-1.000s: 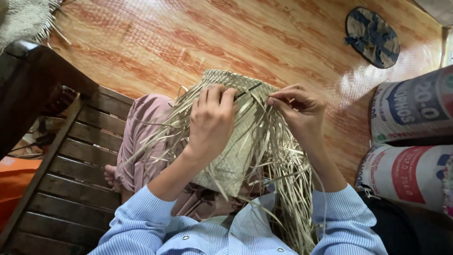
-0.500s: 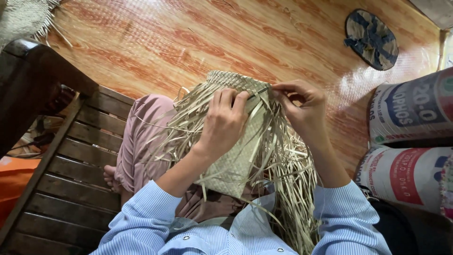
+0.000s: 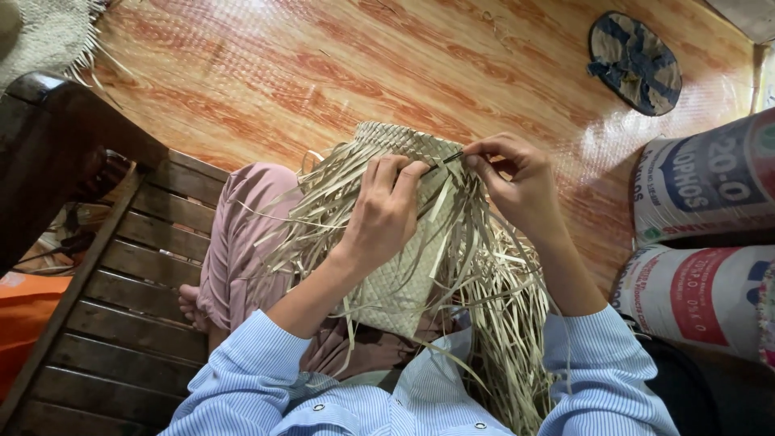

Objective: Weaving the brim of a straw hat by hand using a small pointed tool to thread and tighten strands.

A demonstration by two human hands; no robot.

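Note:
A half-woven straw basket (image 3: 401, 278) rests on my lap, with many loose pale strips hanging off it toward my body. My left hand (image 3: 383, 211) lies over the basket's upper part, fingers curled and pressing the weave near its top edge. My right hand (image 3: 517, 179) is beside it at the top right, thumb and fingers pinching a thin dark tool (image 3: 449, 159) or strip end that points into the weave between the two hands. Both sleeves are light blue with fine stripes. The basket's far rim (image 3: 404, 139) shows a tight plaited band.
I sit on a dark slatted wooden bench (image 3: 121, 299) over a wood-patterned floor (image 3: 266, 73). Two stacked printed sacks (image 3: 702, 242) stand at the right. A round dark woven piece (image 3: 634, 61) lies on the floor top right; another straw piece (image 3: 44, 36) is top left.
My left hand has slid rightward along the basket's top toward my right hand. The right hand has closed in and now pinches at the weave edge. The basket has barely shifted.

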